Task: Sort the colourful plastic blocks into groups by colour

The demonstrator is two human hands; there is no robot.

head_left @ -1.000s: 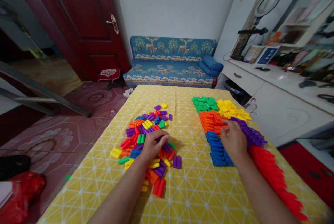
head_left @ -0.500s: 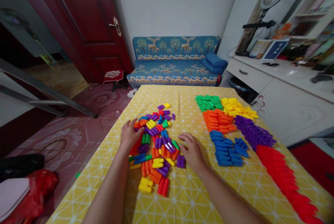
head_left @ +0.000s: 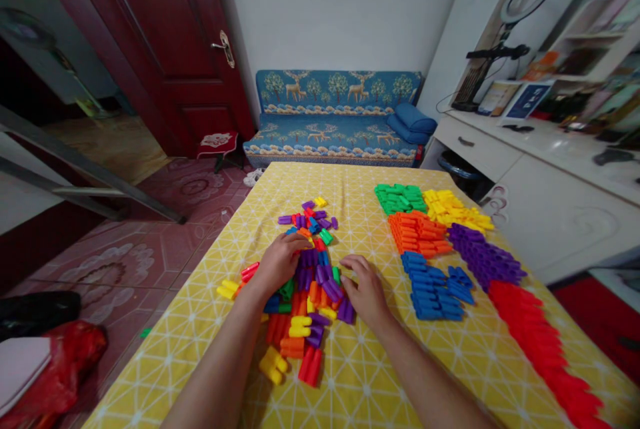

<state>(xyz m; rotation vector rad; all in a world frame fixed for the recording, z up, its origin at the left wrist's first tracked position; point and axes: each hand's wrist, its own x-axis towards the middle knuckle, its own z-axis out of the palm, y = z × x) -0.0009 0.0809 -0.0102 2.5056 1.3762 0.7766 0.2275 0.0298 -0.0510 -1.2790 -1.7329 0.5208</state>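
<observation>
A mixed pile of small plastic toy blocks [head_left: 306, 277] in purple, orange, yellow, red, green and blue lies on the yellow patterned tablecloth [head_left: 345, 382]. My left hand [head_left: 281, 261] rests over the pile's left side, its fingers extended across the blocks and partly hiding them. At the pile's right edge, next to purple blocks [head_left: 346, 310], my right hand [head_left: 367, 288] is held with loosely curved fingers and nothing in it. A few yellow blocks [head_left: 229, 289] and red blocks [head_left: 250, 272] lie left of my left wrist.
Blocks grouped by colour line the table's right side: green [head_left: 400, 198], yellow [head_left: 456, 209], orange [head_left: 419, 233], blue [head_left: 435, 289], purple [head_left: 485, 254] and red [head_left: 543, 349]. Beyond the table stands a blue patterned sofa [head_left: 335, 126]. A white cabinet [head_left: 560, 196] is at right.
My left hand has moved right, inward over the pile, and blocks there have shifted. Yellow and red blocks now show left of its wrist. My right hand stays nearly in place.
</observation>
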